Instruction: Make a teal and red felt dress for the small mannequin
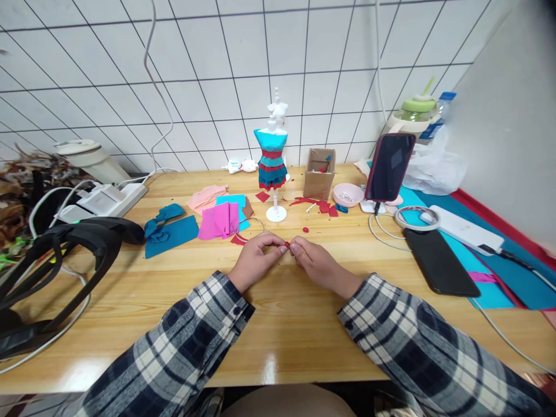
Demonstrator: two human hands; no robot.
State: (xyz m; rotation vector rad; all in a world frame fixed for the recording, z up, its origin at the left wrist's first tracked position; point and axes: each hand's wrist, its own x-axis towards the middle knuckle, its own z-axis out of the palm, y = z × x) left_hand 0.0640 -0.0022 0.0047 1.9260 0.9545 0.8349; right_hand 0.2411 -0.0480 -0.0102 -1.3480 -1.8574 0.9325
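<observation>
My left hand (257, 258) and my right hand (316, 260) meet over the middle of the table, each with its fingers pinched. Between the fingertips shows a small piece of red fabric (287, 245), held from both sides; most of it is hidden. Just beyond the hands lies a little red scrap (306, 230). Farther back stands a small white mannequin (277, 110) on a round white base (276, 214). It wears a tiered dress (273, 156) in light blue, red and dark teal, with a red edge at the hem.
Pink, magenta and teal cloth pieces (218, 221) lie left of the mannequin. To its right are a cardboard box (319, 174), red scraps and a pink bowl (348, 194). A propped phone (390, 168), a black phone (441, 263) and cables occupy the right; a black headset (73, 260) sits left.
</observation>
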